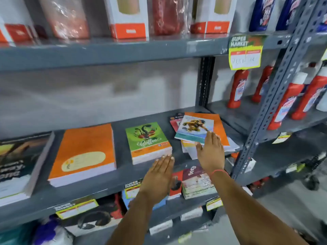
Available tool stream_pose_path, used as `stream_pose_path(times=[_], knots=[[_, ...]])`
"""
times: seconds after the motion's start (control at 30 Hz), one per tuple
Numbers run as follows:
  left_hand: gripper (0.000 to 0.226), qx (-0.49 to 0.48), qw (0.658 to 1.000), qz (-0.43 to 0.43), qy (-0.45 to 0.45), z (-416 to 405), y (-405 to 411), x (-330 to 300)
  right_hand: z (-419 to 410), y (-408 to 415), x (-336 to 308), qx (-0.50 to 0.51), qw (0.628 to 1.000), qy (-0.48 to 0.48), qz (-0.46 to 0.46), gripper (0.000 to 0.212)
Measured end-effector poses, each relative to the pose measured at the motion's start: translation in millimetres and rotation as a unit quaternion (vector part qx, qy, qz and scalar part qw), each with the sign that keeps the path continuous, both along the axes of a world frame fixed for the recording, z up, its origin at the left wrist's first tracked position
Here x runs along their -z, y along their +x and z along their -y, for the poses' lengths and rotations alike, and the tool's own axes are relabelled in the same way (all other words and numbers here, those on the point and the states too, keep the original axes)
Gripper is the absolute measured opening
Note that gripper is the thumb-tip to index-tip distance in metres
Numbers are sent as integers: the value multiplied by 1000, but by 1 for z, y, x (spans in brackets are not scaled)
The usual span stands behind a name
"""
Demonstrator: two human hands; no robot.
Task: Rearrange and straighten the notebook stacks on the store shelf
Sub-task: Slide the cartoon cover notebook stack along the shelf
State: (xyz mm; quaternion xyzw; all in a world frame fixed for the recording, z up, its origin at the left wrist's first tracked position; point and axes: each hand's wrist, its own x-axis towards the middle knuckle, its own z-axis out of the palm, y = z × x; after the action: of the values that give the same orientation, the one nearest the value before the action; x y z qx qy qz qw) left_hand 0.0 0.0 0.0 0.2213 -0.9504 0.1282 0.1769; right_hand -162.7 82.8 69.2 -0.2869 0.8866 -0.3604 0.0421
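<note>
Both hands are out flat, fingers straight, gripping nothing. The left hand point(158, 175) hovers over the front lip of the grey shelf point(109, 183), its fingertips just short of the near edge of the green-covered notebook stack point(148, 142), which sits square and tidy directly beyond it. The right hand point(210, 152) lies over the near corner of the untidy pile point(203, 133); whether the palm presses on it cannot be told. That pile is fanned: a pale cover with a yellow figure sits skewed on an orange one, and loose corners jut past the shelf's front edge under the wrist. Between the two hands, a bare strip of shelf separates the green stack from the pile. Left of the left hand, past another narrow gap, lies the neat orange stack point(85, 154). Just right of the right hand stands the perforated upright point(265, 110), close against the pile's edge.
</note>
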Motion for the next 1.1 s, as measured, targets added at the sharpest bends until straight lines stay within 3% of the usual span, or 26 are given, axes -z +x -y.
stream_pose_path(times=[0.1,0.2,0.3,0.43,0.53,0.7,0.87,0.97,1.1], knots=[[54,-2,998,29,54,3,-26,17,11,-39,10,86,984,-65,140,56],[51,-17,997,20,72,8,-36,31,20,-64,10,96,965,-82,231,51],[44,-24,997,-44,60,9,-39,38,25,-80,12,93,962,-76,246,58],[42,-47,993,-66,90,9,-40,41,33,-91,17,64,961,-49,263,64],[63,-50,990,-52,125,6,-40,32,38,-94,22,67,964,-33,253,59],[67,-53,989,-49,130,3,-42,29,42,-98,21,75,953,-64,285,59],[44,-35,990,-36,131,4,-40,26,43,-99,20,90,903,-120,403,29],[46,-29,988,-3,153,4,-39,17,39,-94,16,77,867,-146,470,23],[50,-45,981,6,188,5,-24,7,29,-87,14,54,861,-204,463,9]])
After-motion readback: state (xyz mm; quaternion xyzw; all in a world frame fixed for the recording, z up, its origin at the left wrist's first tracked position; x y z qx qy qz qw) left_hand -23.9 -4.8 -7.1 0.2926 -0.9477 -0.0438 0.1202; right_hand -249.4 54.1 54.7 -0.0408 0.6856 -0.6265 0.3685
